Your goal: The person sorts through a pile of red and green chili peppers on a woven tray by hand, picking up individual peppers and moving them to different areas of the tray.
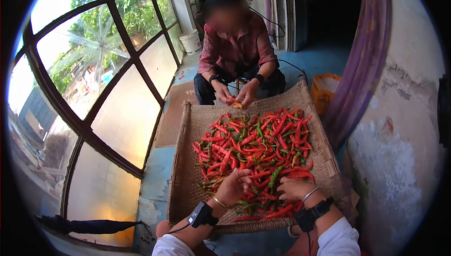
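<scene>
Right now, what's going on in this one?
Two people face each other over a woven tray heaped with red and green chilies. The camera wearer's left hand is curled into the near edge of the pile, though a grip cannot be made out; the right hand rests loosely open on chilies beside it. Across the tray, a second person holds one small piece between both hands.

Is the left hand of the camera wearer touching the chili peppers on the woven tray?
Touching. The head view shows the left hand lying on the near edge of the chili peppers, fingers curled down among them, with no gap visible.
</scene>
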Demonstrator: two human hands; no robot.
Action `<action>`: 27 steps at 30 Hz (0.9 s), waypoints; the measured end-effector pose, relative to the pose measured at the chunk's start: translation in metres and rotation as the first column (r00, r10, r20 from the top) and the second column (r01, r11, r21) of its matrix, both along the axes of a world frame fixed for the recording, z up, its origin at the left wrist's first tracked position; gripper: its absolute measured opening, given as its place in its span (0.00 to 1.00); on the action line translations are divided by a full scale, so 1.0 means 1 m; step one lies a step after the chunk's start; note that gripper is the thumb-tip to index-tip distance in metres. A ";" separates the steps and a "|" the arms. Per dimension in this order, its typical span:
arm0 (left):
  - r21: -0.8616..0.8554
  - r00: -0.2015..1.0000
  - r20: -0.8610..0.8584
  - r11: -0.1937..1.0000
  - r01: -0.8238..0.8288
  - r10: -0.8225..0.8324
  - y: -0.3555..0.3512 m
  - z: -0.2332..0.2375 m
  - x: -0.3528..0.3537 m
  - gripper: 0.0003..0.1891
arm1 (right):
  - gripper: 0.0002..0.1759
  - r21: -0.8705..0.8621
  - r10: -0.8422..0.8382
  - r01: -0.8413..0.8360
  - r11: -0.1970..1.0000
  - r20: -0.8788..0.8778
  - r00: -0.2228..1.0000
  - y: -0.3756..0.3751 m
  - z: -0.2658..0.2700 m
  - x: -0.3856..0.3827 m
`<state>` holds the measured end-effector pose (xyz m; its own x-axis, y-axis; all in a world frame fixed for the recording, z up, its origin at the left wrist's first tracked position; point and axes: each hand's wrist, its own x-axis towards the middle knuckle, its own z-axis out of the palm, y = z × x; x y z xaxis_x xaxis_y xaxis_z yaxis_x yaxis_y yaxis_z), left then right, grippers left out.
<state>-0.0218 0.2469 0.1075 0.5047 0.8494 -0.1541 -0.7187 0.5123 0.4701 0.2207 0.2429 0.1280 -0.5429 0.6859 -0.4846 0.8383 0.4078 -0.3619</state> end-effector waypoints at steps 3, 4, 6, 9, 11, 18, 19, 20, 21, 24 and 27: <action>0.052 0.968 -0.223 0.990 0.132 -0.117 -0.003 -0.004 0.008 0.18 | 0.23 -0.009 -0.014 0.014 1.000 -0.031 0.999 -0.001 -0.008 -0.001; 0.054 0.968 -0.221 0.990 0.129 -0.115 -0.005 -0.006 0.010 0.18 | 0.23 -0.024 -0.035 0.033 0.999 -0.090 0.995 -0.002 -0.010 0.000; 0.041 0.923 -0.352 0.982 0.183 -0.157 -0.007 -0.004 0.013 0.18 | 0.24 -0.009 -0.007 0.006 1.000 -0.109 0.994 0.001 -0.016 0.001; 0.085 0.857 -0.487 0.967 0.240 -0.170 -0.010 0.006 0.017 0.20 | 0.26 -0.003 0.050 -0.052 0.999 -0.196 0.979 0.011 -0.017 0.001; 0.126 0.796 -0.570 0.936 0.330 -0.204 -0.009 0.003 0.017 0.22 | 0.26 -0.012 0.082 -0.088 0.996 -0.259 0.963 0.010 -0.015 0.001; 0.074 0.770 -0.587 0.931 0.358 -0.250 -0.012 -0.004 0.019 0.20 | 0.17 0.118 0.043 -0.012 0.993 -0.261 0.964 0.006 -0.016 -0.005; 0.074 0.770 -0.586 0.930 0.359 -0.251 -0.013 -0.003 0.020 0.20 | 0.14 0.159 0.031 0.012 0.987 -0.263 0.964 0.005 -0.009 -0.005; 0.164 0.784 -0.594 0.926 0.339 -0.182 -0.014 -0.001 0.020 0.19 | 0.11 0.202 0.018 0.038 0.979 -0.268 0.963 0.005 -0.001 -0.006; 0.253 0.796 -0.595 0.914 0.318 -0.113 -0.013 0.001 0.020 0.18 | 0.11 0.203 0.016 0.041 0.978 -0.269 0.963 0.003 0.012 -0.008; 0.435 0.780 -0.626 0.829 0.352 -0.002 -0.017 0.000 0.024 0.17 | 0.08 0.111 -0.015 0.125 0.986 -0.686 0.728 -0.005 0.037 -0.017; 0.428 0.761 -0.646 0.797 0.426 -0.059 -0.018 0.010 0.024 0.16 | 0.07 0.054 -0.081 0.195 0.979 -0.780 0.621 -0.011 0.041 -0.025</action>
